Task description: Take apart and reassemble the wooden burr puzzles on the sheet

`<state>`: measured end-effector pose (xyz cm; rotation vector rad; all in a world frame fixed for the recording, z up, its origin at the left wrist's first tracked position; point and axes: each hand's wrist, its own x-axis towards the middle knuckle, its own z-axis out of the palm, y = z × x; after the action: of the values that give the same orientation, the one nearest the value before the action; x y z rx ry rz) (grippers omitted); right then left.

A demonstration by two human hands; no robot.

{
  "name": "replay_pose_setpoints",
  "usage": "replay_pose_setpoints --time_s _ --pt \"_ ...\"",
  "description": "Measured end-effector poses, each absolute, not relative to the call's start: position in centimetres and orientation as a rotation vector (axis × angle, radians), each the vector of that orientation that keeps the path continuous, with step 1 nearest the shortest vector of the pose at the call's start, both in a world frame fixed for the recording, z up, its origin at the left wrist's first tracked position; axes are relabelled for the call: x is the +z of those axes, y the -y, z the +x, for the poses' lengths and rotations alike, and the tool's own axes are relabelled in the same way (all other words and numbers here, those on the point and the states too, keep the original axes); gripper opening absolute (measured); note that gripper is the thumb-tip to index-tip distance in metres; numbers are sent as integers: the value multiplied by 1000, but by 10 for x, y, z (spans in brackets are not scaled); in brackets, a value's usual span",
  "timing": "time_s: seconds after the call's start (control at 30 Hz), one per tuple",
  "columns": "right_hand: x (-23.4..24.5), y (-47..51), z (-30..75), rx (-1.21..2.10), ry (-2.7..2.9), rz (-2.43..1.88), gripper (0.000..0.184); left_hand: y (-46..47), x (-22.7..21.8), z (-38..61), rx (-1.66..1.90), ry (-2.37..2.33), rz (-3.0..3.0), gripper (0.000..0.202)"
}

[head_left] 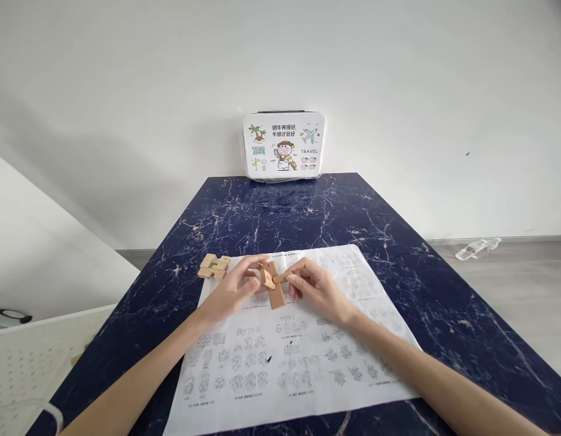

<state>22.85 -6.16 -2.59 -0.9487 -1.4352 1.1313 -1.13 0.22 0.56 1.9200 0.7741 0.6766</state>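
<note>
My left hand (235, 286) and my right hand (314, 287) meet over a white printed sheet (298, 363) on a dark blue marble table (398, 272). Between them they hold a small wooden puzzle assembly (274, 286) of crossed notched bars, lifted slightly above the paper. The left fingers pinch its left side. My right fingers grip a bar that sticks out to the right. A second cluster of joined wooden pieces (214, 266) lies on the table just left of the sheet's far corner, close to my left hand.
A white box with cartoon travel drawings (284, 145) leans against the wall at the table's far edge. A white perforated basket (30, 357) stands at the lower left. An empty plastic bottle (478, 247) lies on the floor to the right.
</note>
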Motion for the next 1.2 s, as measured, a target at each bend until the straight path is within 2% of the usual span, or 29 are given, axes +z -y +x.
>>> replay_pose_setpoints --time_s 0.1,0.17,0.33,0.47,0.6,0.8,1.2 --pt "-27 62 228 1115 1462 -994 22 -1 -1 -11 634 -768 1997 85" --pt "-26 63 227 1106 1494 -1017 23 2 -3 -9 609 -794 2035 93" --pt "-24 66 225 1076 1541 -1068 25 5 1 -4 657 -814 2100 75" --pt "-22 67 224 1073 1548 -1062 23 4 1 -3 667 -809 2165 86" --pt "-22 67 224 1048 1575 -1075 21 5 -2 -3 678 -835 2205 85" --pt "-22 68 227 905 1717 -1160 15 7 -5 -7 692 -871 2245 94" --pt "-17 69 227 989 1733 -1087 11 8 -6 -7 719 -854 2290 93"
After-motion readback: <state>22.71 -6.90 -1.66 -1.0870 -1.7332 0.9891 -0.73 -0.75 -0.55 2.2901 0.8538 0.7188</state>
